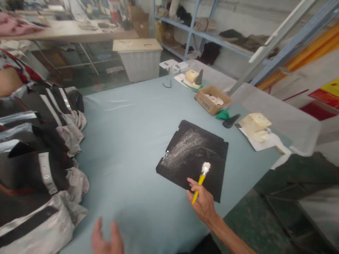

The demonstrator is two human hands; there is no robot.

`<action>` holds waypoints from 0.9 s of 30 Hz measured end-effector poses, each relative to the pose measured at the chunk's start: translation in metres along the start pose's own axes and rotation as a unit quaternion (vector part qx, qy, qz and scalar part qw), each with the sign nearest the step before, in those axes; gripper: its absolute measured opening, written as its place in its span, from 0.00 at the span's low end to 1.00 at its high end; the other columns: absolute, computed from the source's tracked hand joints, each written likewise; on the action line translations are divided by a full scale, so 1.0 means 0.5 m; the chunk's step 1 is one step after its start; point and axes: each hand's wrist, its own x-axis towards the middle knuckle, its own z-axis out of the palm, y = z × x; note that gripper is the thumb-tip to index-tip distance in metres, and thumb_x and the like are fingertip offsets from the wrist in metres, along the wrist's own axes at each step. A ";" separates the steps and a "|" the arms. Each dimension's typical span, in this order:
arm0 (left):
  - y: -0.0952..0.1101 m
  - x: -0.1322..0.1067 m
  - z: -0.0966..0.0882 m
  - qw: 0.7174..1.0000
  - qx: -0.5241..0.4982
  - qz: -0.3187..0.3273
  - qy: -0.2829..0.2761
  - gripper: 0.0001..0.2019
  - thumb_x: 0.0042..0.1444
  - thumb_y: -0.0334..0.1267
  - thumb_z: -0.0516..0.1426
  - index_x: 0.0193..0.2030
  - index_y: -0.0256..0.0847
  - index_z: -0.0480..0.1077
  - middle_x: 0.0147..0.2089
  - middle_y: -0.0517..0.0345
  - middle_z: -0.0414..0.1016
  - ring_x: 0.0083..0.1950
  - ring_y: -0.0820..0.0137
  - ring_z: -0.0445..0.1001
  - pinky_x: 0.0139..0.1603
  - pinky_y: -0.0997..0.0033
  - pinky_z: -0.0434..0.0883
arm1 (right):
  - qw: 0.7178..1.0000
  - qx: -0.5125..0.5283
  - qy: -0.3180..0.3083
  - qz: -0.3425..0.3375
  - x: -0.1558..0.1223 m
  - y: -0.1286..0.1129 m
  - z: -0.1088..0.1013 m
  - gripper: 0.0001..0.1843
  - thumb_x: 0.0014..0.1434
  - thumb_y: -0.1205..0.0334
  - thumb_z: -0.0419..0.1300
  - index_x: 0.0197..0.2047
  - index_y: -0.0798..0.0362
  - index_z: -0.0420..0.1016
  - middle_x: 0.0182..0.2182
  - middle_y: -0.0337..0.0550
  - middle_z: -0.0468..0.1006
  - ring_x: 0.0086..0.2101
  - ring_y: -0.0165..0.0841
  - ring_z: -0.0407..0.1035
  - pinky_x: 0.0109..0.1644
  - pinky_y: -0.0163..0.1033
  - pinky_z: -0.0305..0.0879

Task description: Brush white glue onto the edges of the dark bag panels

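My right hand [203, 203] grips a paintbrush [200, 183] by its yellow handle. Its bristle end is coated in something whitish and lies over a black sheet [193, 148] on the table. White streaks run across much of that sheet; whether the bristles touch it I cannot tell. At the bottom edge my left hand [107, 238] is partly in view and blurred, with thumb and fingers apart and nothing between them. It hovers over the table near the row of dark shoe-like or bag-like pieces with crumpled pale fabric [45, 169] along the left.
The blue-grey table [119, 130] carries a cardboard box [213, 100], a green cloth [223, 114], a dark flat piece [231, 121] and yellowish blocks [255, 123] along its right side. Beyond stand a lidded bin [140, 63] and blue metal shelves [193, 26].
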 end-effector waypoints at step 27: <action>0.340 -0.239 0.405 0.903 0.125 0.384 -0.144 0.22 0.64 0.34 0.57 0.65 0.36 0.69 0.71 0.38 0.68 0.70 0.46 0.66 0.67 0.40 0.69 | 0.885 0.375 -0.086 0.261 0.260 0.118 -0.015 0.19 0.71 0.47 0.50 0.47 0.50 0.75 0.31 0.39 0.81 0.26 0.31 0.67 0.35 0.38 0.66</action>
